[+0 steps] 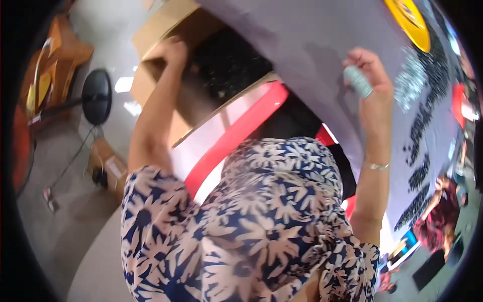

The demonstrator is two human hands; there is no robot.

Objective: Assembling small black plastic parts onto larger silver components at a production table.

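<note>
At the upper left, my left hand (173,51) curls over the edge of an open cardboard box (173,20), its fingers closed on a flap. Dark, shiny material (226,63) lies inside the box; its kind is hard to make out. My right hand (375,70) is raised over the table and closed round a pale green, glittery bundle (358,81). To the right of this hand, a heap of similar pale glittery pieces (411,78) rests on the table. Small black pieces (420,126) lie beside it in a pile and several patches.
A grey cloth covers the table (302,30), with a yellow oval object (411,22) at its far right. A red-edged chair (236,136) stands by the box. On the left floor are a black round stand (96,97), a cable and small carton (108,166). Another person (437,216) is at right.
</note>
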